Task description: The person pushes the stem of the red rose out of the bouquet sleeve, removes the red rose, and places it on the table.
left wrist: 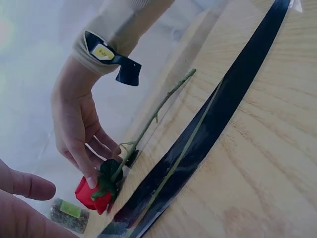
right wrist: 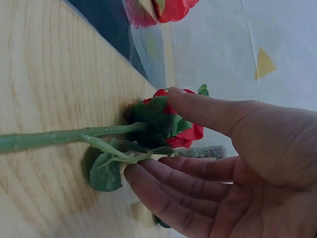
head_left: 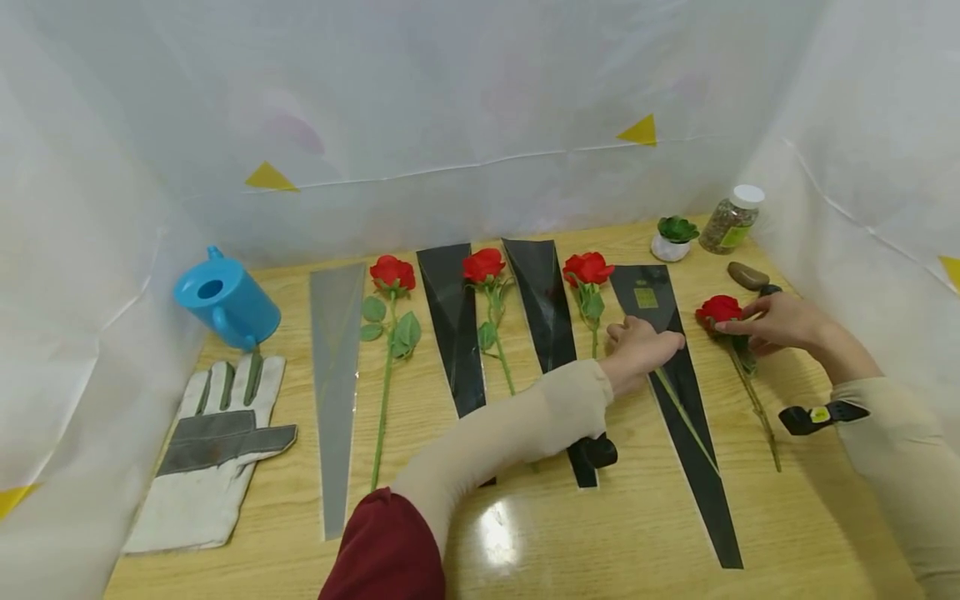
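A red rose (head_left: 721, 310) lies on the right of the table. My right hand (head_left: 787, 323) bends round its bloom; in the right wrist view, the thumb touches the petals and the fingertips meet the leaves. Over the far-right black tapered sleeve (head_left: 660, 310), my left hand (head_left: 639, 352) reaches close to another red rose (head_left: 588, 268). Below that hand, a green stem (head_left: 688, 423) runs along the sleeve; whether the two join is hidden. In the left wrist view, the left thumb (left wrist: 32, 186) is extended, but its fingers are out of sight, so any hold there is unclear.
Two further red roses (head_left: 393, 275), black sleeves (head_left: 542, 304) and a grey sleeve (head_left: 336, 392) lie leftward. A work glove (head_left: 206, 454) and blue watering can (head_left: 247, 308) stay far left. A potted succulent (head_left: 671, 244), jar (head_left: 727, 227) and brown stone (head_left: 747, 276) occupy the back right.
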